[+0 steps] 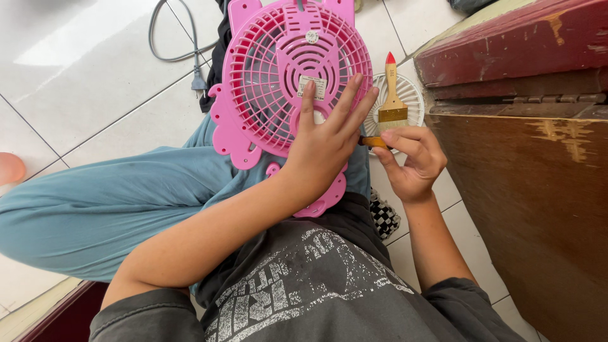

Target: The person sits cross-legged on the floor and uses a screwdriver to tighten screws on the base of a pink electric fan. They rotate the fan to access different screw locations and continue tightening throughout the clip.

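The person wears a dark grey T-shirt [316, 285] with a cracked white print across the chest, short sleeves [145, 320], and loose teal-blue trousers [95, 209]. Both forearms are bare.

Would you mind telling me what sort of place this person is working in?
Probably a room in a home. The person sits on a white tiled floor beside a worn dark wooden cabinet, the left hand on a pink fan casing in the lap, a paintbrush lying nearby.

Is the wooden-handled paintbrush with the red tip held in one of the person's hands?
No, the wooden-handled paintbrush lies on a white round grille, untouched by either hand.
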